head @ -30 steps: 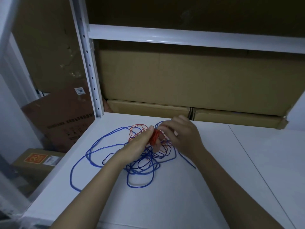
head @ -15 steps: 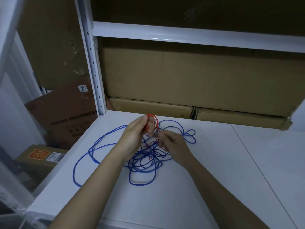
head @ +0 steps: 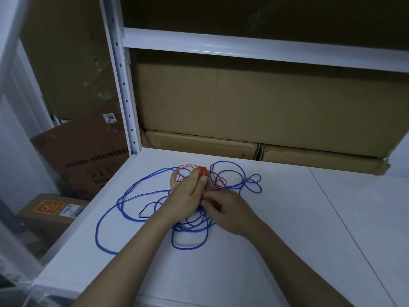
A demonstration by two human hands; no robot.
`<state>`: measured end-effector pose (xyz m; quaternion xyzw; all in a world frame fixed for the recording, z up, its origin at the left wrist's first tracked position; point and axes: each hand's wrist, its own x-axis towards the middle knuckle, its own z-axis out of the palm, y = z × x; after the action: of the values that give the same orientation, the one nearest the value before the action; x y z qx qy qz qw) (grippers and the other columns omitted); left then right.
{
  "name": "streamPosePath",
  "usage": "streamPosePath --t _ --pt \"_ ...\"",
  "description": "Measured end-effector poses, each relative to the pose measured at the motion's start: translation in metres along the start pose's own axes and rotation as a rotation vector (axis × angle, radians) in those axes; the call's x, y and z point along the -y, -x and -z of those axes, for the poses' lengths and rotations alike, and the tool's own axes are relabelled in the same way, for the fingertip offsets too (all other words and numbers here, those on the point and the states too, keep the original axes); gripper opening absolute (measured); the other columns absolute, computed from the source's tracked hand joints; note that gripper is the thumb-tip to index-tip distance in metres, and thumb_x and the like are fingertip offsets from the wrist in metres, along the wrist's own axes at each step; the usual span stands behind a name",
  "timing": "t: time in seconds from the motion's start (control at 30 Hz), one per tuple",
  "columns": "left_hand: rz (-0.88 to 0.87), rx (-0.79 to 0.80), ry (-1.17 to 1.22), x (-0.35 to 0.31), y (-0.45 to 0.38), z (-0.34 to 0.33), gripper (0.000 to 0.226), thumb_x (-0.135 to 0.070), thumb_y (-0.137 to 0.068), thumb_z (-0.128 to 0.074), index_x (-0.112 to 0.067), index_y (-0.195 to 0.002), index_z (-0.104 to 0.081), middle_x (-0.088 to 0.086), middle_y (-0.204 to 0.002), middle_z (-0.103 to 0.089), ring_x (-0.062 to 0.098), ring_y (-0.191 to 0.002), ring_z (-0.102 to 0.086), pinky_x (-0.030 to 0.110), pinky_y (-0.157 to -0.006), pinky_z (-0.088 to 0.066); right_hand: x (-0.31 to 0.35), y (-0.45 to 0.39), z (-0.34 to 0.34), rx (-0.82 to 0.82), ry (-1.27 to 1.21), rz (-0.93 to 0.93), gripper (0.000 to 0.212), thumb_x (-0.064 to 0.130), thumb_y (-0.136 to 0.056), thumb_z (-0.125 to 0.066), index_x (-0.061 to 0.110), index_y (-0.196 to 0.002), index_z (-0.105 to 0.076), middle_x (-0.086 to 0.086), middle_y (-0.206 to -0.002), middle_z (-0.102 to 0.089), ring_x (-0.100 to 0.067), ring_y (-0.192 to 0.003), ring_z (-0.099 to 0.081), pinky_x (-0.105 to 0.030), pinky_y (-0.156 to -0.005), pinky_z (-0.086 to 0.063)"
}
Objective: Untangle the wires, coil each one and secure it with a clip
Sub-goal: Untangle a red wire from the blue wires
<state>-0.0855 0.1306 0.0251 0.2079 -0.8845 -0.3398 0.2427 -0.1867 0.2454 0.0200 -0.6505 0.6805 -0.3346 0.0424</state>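
Hands [head: 212, 200] lower over white shelf [head: 287, 240]

shelf [head: 287, 229]: smooth, matt white surface
post [head: 120, 74]: white painted metal, punched holes
boxes [head: 254, 103]: matt brown cardboard
wires [head: 132, 196]: thin, smooth plastic-looking sheath, blue and red

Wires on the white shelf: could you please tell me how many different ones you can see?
2. The red wire is bunched in the left hand, trailing to the right hand. The blue wire sprawls in loops around both. Others may be hidden.
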Motion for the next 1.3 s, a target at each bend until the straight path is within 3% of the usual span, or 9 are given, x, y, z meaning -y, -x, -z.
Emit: streamPosePath --t 0.17,0.27,0.43,0.53,0.77,0.9,1.03,1.2,1.3 --pt "0.07 0.15 0.01 0.006 0.003 0.002 0.034 -0.046 -0.103 -0.019 -0.036 -0.085 -0.046 -0.011 -0.075 -0.053 0.001 -0.097 -0.045 0.032 -0.109 -0.013 -0.009 -0.005 0.018 -0.112 0.044 -0.034 0.015 0.025 -0.089 -0.058 0.023 -0.094 -0.073 0.009 -0.077 -0.069 -0.006 -0.065 -0.055 -0.022 -0.062 -0.047" --pt "0.074 0.212 0.085 0.006 0.005 0.006 0.043 -0.071 -0.091 -0.026 -0.041 -0.079 -0.056 -0.015 -0.072 -0.054 0.012 -0.089 -0.047 0.031 -0.087 -0.037 -0.016 -0.008 0.024 -0.185 0.047 -0.062 0.012 0.022 -0.086 -0.067 0.022 -0.096 -0.074 0.012 -0.079 -0.069 -0.006 -0.07 -0.058 -0.022 -0.065 -0.047" --pt "0.062 0.166 0.392 -0.006 0.006 0.017 0.042 -0.044 -0.098 -0.044 -0.012 -0.074 -0.058 0.005 -0.067 -0.05 0.011 -0.058 -0.04 0.02 -0.059 -0.034 -0.03 -0.01 0.025 -0.295 -0.194 -0.193 0.009 0.018 -0.081 -0.075 0.015 -0.089 -0.074 0.008 -0.084 -0.07 -0.007 -0.08 -0.064 -0.024 -0.074 -0.052" --pt "0.098 0.1 0.476 -0.009 0.007 0.024 0.039 -0.033 -0.1 -0.042 -0.009 -0.072 -0.055 0.0 -0.057 -0.039 0.009 -0.052 -0.032 0.015 -0.052 -0.03 -0.038 -0.007 0.018 -0.364 -0.175 -0.176 0.013 0.011 -0.083 -0.073 0.021 -0.091 -0.07 0.009 -0.091 -0.066 -0.008 -0.088 -0.062 -0.028 -0.082 -0.051" --pt "0.096 0.009 0.606 -0.022 0.006 0.028 0.037 -0.024 -0.103 -0.037 -0.005 -0.075 -0.053 -0.004 -0.051 -0.03 0.006 -0.046 -0.026 0.014 -0.049 -0.028 -0.027 -0.014 0.021 -0.455 -0.735 -0.427 0.042 0.001 -0.081 -0.072 0.027 -0.111 -0.058 -0.006 -0.097 -0.07 -0.021 -0.083 -0.071 -0.031 -0.076 -0.058" --pt "0.136 -0.139 0.673 -0.018 0.003 0.034 0.038 -0.026 -0.103 -0.037 -0.009 -0.073 -0.054 -0.006 -0.049 -0.028 0.008 -0.047 -0.024 0.015 -0.055 -0.034 -0.033 -0.011 0.025 -0.51 -0.487 -0.426 0.019 0.004 -0.085 -0.068 0.022 -0.088 -0.069 0.001 -0.08 -0.072 -0.012 -0.071 -0.07 -0.022 -0.072 -0.054" --pt "0.167 -0.223 0.8 -0.014 0.0 0.039 0.037 -0.026 -0.104 -0.034 -0.007 -0.077 -0.052 -0.01 -0.046 -0.03 0.008 -0.047 -0.022 0.027 -0.056 -0.019 -0.044 -0.007 0.033 -0.529 -0.122 -0.372 0.013 0.01 -0.088 -0.066 0.021 -0.087 -0.072 0.013 -0.082 -0.066 0.004 -0.075 -0.06 -0.002 -0.073 -0.041" --pt "0.157 -0.14 0.986 -0.028 -0.003 0.03 0.043 -0.032 -0.104 -0.03 -0.008 -0.075 -0.051 -0.005 -0.05 -0.037 0.009 -0.049 -0.034 0.02 -0.058 -0.032 -0.043 -0.008 0.017 -0.304 0.078 -0.181 0.016 0.006 -0.092 -0.059 0.008 -0.1 -0.073 -0.005 -0.095 -0.068 -0.01 -0.085 -0.057 -0.017 -0.078 -0.042" --pt "0.204 -0.137 1.263 -0.036 -0.006 0.026 0.04 -0.029 -0.104 -0.034 -0.007 -0.086 -0.062 -0.001 -0.064 -0.06 0.007 -0.058 -0.054 0.018 -0.07 -0.043 -0.038 -0.001 0.002 -0.216 -0.013 -0.133 0.019 0.008 -0.094 -0.056 0.009 -0.105 -0.072 0.003 -0.091 -0.061 -0.003 -0.082 -0.053 -0.016 -0.076 -0.042"
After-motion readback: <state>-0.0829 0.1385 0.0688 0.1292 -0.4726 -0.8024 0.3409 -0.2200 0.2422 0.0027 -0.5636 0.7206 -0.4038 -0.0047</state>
